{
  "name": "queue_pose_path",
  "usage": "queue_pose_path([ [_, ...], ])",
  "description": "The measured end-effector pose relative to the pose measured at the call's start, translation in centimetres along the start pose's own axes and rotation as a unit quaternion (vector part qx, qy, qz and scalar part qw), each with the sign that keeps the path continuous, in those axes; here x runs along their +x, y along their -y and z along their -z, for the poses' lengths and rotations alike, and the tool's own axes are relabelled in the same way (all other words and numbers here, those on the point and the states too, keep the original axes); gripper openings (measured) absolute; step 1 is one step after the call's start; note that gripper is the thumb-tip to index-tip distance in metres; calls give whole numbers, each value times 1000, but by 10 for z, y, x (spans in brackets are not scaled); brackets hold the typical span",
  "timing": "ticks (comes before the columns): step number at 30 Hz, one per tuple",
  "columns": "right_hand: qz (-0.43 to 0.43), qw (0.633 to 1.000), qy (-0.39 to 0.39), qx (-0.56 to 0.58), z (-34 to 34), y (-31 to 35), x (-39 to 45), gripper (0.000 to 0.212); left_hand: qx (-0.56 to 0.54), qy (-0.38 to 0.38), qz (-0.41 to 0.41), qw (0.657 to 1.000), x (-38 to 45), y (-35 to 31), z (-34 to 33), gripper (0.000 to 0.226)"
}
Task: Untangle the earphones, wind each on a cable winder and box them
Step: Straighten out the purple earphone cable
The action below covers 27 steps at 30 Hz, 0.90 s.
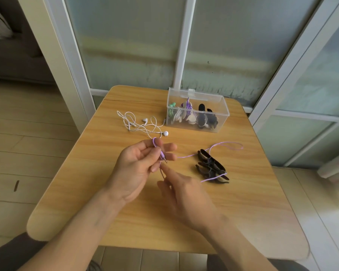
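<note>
The left hand (137,165) has a curled grip on the plug end of the purple earphone cable (226,143), jack pointing down between its fingers, while the right hand (186,190) pinches the strand just below. From there the cable trails right across the table (106,212) and lies over the pile of black cable winders (210,166), so a quick pull could drag or scatter them. The white earphones (143,125) lie loosely tangled near the clear box (221,103), close enough that a swinging loop might catch them and knot both cords.
</note>
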State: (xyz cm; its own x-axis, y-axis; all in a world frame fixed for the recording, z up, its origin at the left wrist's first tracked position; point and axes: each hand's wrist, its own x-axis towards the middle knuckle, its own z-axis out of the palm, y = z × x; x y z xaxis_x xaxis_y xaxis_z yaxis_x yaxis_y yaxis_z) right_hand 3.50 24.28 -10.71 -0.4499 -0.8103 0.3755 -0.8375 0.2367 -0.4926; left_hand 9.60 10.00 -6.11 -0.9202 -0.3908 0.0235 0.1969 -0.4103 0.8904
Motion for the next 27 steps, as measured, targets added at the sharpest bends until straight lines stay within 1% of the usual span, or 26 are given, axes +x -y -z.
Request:
queue_pose_path([
  [2, 19, 999, 20, -17, -3, 0, 0, 40, 79, -20, -39, 996, 1, 0, 3, 10],
  [4, 30, 999, 12, -28, -3, 1, -1, 35, 178, -34, -85, 980, 2, 1, 7, 12],
  [6, 18, 999, -22, -25, 1, 0, 0, 30, 281, -30, -128, 951, 4, 4, 12, 15],
  [8, 3, 997, -70, -17, 7, -3, 2, 23, 386, -13, -158, 909, 4, 8, 16, 15],
  [10, -13, 993, -120, -10, 15, -9, 6, 14, 465, 16, -168, 869, 4, 11, 20, 13],
  [11, -20, 990, -143, -4, 20, -12, 7, 10, 492, 35, -157, 856, 4, 12, 22, 14],
  [13, -33, 984, -175, 16, 31, -17, 8, 13, 513, 74, -116, 847, 1, 11, 21, 22],
  [15, -42, 980, -192, 38, 42, -21, 8, 20, 505, 94, -74, 855, -3, 7, 17, 29],
  [17, -55, 978, -197, 44, 49, -23, 9, 25, 490, 85, -51, 866, -4, 4, 15, 33],
  [19, -87, 976, -197, 38, 56, -29, 10, 25, 440, 83, -26, 894, -2, -1, 13, 32],
  [21, -120, 973, -198, 12, 63, -42, 11, 16, 350, 81, 9, 933, 0, -6, 11, 31],
  [23, -148, 967, -203, -33, 73, -55, 10, 8, 260, 30, 29, 965, 2, -15, 9, 35],
  [25, -207, 950, -223, -77, 87, -66, 9, 3, 159, -45, 58, 985, 3, -23, 10, 39],
  [27, -307, 918, -235, -87, 100, -75, 6, 22, 82, -98, 89, 988, 6, -26, 17, 39],
])
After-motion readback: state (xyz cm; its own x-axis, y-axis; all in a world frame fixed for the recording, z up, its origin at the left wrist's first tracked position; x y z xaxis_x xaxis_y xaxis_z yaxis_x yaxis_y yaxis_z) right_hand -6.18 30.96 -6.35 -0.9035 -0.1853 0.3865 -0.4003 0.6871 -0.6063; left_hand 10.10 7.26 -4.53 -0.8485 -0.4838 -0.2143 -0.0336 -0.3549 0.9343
